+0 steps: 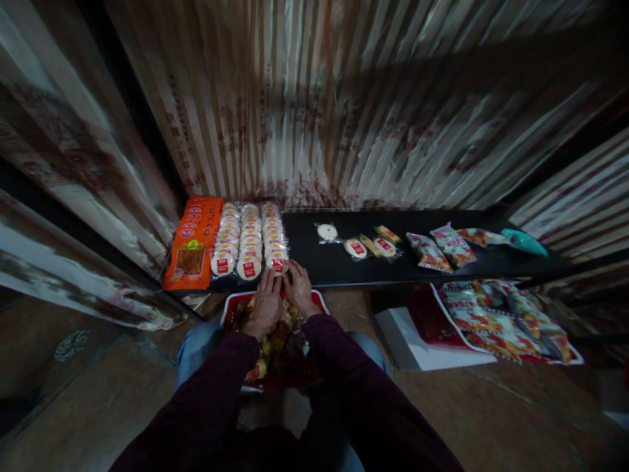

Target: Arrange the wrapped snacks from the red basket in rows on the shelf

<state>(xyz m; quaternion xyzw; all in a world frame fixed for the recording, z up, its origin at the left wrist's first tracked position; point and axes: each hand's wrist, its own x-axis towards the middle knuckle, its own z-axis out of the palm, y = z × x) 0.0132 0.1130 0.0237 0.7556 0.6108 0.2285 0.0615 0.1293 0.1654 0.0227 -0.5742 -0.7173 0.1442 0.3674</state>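
My left hand (266,303) and my right hand (298,287) meet at the front edge of a black shelf (442,274). Both pinch a round white snack packet with a red label (278,263), the front one of the right-hand row. Three rows of the same round packets (249,237) run back towards the wall. Orange flat packets (194,244) lie stacked to their left. Below my hands, on my lap, rests a red tray (230,307) with several mixed wrapped snacks.
Loose round packets (356,248), a yellow bar (388,233), red-and-white bags (432,255) and a teal packet (523,242) lie along the shelf to the right. A white box (407,341) and a big printed bag (496,320) sit on the floor. Striped curtain hangs behind.
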